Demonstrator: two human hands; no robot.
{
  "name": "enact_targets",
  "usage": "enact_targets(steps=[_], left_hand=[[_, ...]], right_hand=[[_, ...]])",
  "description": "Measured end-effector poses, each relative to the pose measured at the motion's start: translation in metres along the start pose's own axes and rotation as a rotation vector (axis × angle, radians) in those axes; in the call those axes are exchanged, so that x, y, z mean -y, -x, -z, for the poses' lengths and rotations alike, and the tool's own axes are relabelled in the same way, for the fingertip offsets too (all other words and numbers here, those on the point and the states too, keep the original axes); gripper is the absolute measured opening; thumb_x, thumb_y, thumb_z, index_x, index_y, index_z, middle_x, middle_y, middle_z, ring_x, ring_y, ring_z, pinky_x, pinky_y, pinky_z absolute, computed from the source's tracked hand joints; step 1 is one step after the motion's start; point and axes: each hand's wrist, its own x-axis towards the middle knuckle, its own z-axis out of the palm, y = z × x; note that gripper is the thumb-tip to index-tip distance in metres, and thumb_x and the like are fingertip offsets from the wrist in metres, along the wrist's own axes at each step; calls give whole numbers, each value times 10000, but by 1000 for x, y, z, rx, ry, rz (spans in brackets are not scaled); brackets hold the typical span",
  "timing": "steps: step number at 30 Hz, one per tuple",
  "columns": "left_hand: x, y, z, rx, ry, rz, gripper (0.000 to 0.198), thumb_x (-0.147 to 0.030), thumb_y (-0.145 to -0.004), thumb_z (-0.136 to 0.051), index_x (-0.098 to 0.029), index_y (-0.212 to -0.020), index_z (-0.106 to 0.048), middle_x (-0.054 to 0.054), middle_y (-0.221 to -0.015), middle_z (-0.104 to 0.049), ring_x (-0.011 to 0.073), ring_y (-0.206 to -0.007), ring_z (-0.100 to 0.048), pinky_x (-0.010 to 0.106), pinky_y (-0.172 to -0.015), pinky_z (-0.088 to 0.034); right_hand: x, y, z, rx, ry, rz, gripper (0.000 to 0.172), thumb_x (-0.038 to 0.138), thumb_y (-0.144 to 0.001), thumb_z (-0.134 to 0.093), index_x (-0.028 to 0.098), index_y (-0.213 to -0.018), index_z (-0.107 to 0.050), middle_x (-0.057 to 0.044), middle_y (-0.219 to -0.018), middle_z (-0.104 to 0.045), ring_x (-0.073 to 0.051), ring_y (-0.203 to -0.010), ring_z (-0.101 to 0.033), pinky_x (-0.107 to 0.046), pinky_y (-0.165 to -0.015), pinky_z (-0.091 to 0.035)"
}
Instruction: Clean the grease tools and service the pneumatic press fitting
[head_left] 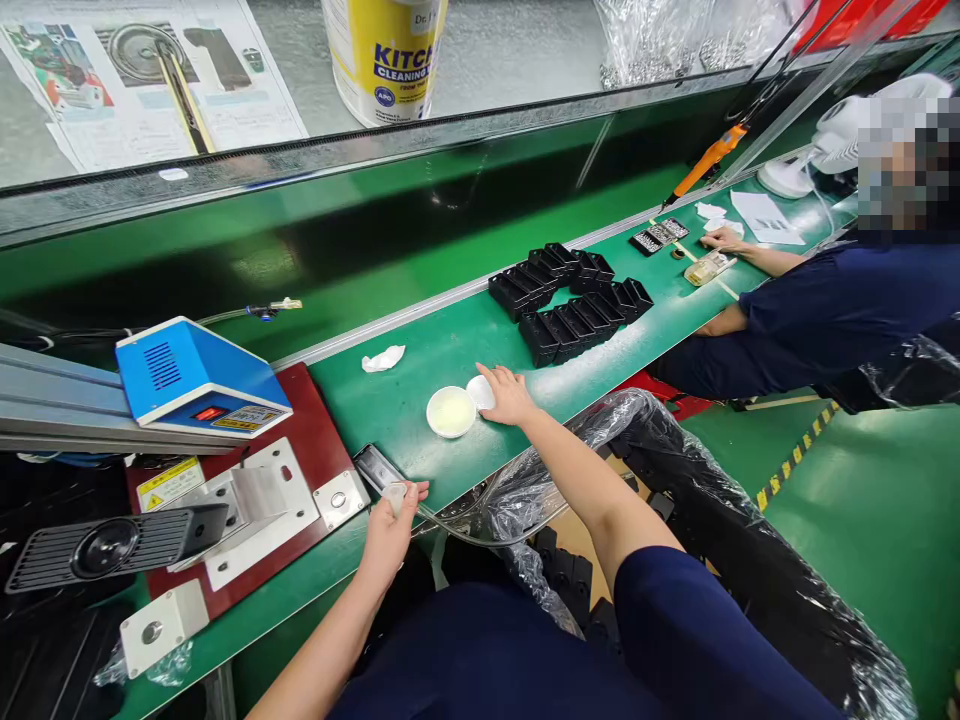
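My left hand is closed around a small whitish translucent piece at the table's front edge; its kind is unclear. Just beyond those fingers lies a black rectangular housing with a hollow side up. A clear tube curves away to the right from beside this hand. My right hand has its fingertips on a round white lid, partly covering it. Touching or nearly touching the lid is a shallow white dish with pale yellowish contents.
Left stands a blue-headed machine on a red base. Rows of black housings and a crumpled white tissue lie on the green table. A plastic-lined bin stands before the table. A co-worker sits right, below an orange screwdriver.
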Motion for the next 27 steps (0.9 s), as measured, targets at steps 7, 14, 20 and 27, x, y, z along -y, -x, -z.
enact_targets(steps=[7,14,20,27], left_hand=[[-2,2,-2,-1,8,-21,554,-673,-686,-617,-167,-911,-607,139,-1015,-719,290,-965,-680,430,-872,-502],[5,1,-11,59,18,-30,516,-645,-704,-621,-168,-899,-606,133,-997,-725,274,-953,-680,427,-886,-499],[12,-10,-31,170,-40,-49,480,-622,-729,-610,-176,-901,-651,112,-1057,-707,270,-1046,-631,423,-979,-434],[19,-20,-59,207,31,50,499,-590,-688,-669,-166,-951,-654,131,-1158,-673,301,-1124,-600,468,-987,-438]], right_hand=[[-1,5,0,-8,27,-10,1014,384,-651,-669,244,-1504,-140,-155,-1351,-451,-347,-1331,-283,-511,-1022,-226],[1,3,4,-35,-16,-16,900,380,-715,-598,224,-1495,-176,-145,-1439,-390,-320,-1321,-299,-480,-988,-286],[6,-5,4,-28,-102,22,810,269,-690,-598,218,-1447,-311,-117,-1318,-543,-314,-1314,-311,-471,-1000,-272],[11,56,-12,-73,-236,-93,691,269,-706,-571,205,-1374,-405,-102,-1168,-631,-319,-1259,-368,-466,-982,-303]])
